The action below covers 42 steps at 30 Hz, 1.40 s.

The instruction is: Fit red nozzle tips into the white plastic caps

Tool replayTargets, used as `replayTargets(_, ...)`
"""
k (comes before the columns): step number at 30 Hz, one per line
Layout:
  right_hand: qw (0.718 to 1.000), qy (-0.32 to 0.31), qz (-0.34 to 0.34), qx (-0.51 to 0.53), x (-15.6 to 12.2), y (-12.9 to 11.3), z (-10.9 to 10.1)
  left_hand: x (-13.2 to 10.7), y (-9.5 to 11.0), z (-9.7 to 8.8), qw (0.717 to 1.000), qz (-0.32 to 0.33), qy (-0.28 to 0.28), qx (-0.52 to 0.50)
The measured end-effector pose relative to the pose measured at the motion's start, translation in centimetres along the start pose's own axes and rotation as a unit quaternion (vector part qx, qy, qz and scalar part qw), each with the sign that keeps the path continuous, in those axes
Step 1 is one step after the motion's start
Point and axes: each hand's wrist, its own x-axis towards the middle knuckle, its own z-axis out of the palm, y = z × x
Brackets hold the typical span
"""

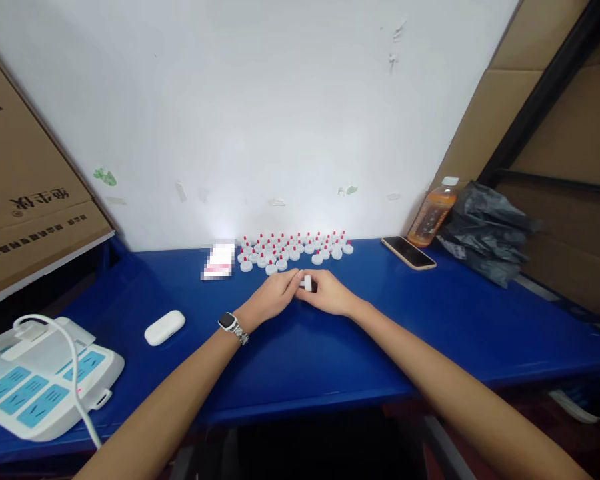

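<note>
Both hands meet over the middle of the table in the head view. My right hand (330,293) is closed round a white cap (308,283), its round base facing right. The fingertips of my left hand (277,293) pinch the cap's narrow end, so the tip is hidden. Just beyond my hands stand several white nozzle caps with red tips (271,268), mostly upright and grouped near the wall. A watch (229,323) sits on my left wrist.
On the blue table (300,373) lie a white oval case (165,328), a power strip (45,393) with a white cable, and a blurred card (219,261). To the right are a phone (409,253), an orange drink bottle (433,213) and a black plastic bag (490,227).
</note>
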Motion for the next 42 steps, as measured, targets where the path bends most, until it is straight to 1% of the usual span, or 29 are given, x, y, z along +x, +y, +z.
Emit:
replayTargets(4,0.992,-0.018,0.009,0.125,-0.1,0.4,0.1,0.1,0.0,0.4,0.998,-0.010,0.050,-0.024)
replayTargets(8,0.990,0.019,0.021,0.136,0.2,1.0,0.7,0.0,-0.2,1.1,0.994,-0.021,0.088,-0.057)
replayTargets(11,0.980,0.034,0.050,0.190,0.5,1.2,1.2,-0.1,-0.1,1.3,0.995,-0.017,0.087,-0.050)
replayTargets(14,0.954,0.029,0.098,0.283,0.7,0.9,1.2,-0.2,0.2,1.1,0.995,0.027,0.091,-0.002)
replayTargets(17,0.917,0.005,0.161,0.365,0.8,0.3,1.1,-0.2,0.4,0.6,0.990,0.072,0.095,0.075)
replayTargets(19,0.897,-0.002,0.197,0.395,0.7,-0.2,1.2,-0.1,0.3,0.2,0.982,0.099,0.092,0.131)
replayTargets(21,0.892,0.011,0.210,0.401,0.6,-0.7,1.5,0.0,0.0,0.1,0.975,0.125,0.089,0.159)
replayTargets(22,0.894,0.024,0.209,0.396,0.6,-0.8,1.8,0.0,-0.1,0.1,0.976,0.130,0.090,0.152)
replayTargets(24,0.905,0.058,0.195,0.373,0.7,-0.8,2.2,0.1,-0.1,0.4,0.984,0.110,0.109,0.090)
replayTargets(26,0.932,0.096,0.149,0.315,0.7,-0.6,2.3,0.2,0.1,0.9,0.988,0.062,0.140,-0.011)
replayTargets(27,0.949,0.114,0.117,0.271,0.7,-0.5,2.3,0.3,0.3,1.3,0.985,0.038,0.153,-0.063)
replayTargets(29,0.974,0.139,0.051,0.174,0.6,-0.1,2.1,0.6,0.6,2.0,0.973,0.002,0.167,-0.156)
replayTargets(30,0.981,0.144,0.026,0.130,0.5,0.0,1.9,0.7,0.7,2.3,0.966,-0.011,0.166,-0.196)
replayTargets(32,0.986,0.151,-0.003,0.065,0.3,0.1,1.3,1.1,0.5,2.4,0.949,-0.042,0.156,-0.271)
replayTargets(35,0.985,0.173,-0.016,0.017,-0.1,0.5,0.1,1.5,-0.5,1.4,0.913,-0.102,0.163,-0.360)
replayTargets(36,0.984,0.177,-0.016,0.008,-0.3,0.7,-0.4,1.6,-0.9,0.9,0.905,-0.118,0.178,-0.369)
replayTargets(37,0.985,0.174,-0.015,0.002,-0.5,1.0,-0.9,1.6,-1.2,0.4,0.908,-0.129,0.178,-0.358)
replayTargets(38,0.986,0.165,-0.014,-0.004,-0.6,1.4,-1.3,1.7,-1.5,0.1,0.922,-0.133,0.167,-0.323)
replayTargets(39,0.988,0.151,-0.010,-0.009,-0.8,1.9,-1.6,1.9,-1.6,-0.2,0.943,-0.121,0.159,-0.266)
replayTargets(40,0.991,0.137,-0.005,-0.013,-0.8,2.4,-1.8,2.1,-1.7,-0.3,0.966,-0.093,0.147,-0.192)
replayTargets(41,0.992,0.126,-0.001,-0.014,-0.9,2.9,-2.0,2.3,-1.7,-0.2,0.983,-0.063,0.130,-0.113)
replayTargets(42,0.993,0.119,0.002,-0.013,-0.8,3.4,-2.1,2.7,-1.6,-0.1,0.992,-0.035,0.116,-0.034)
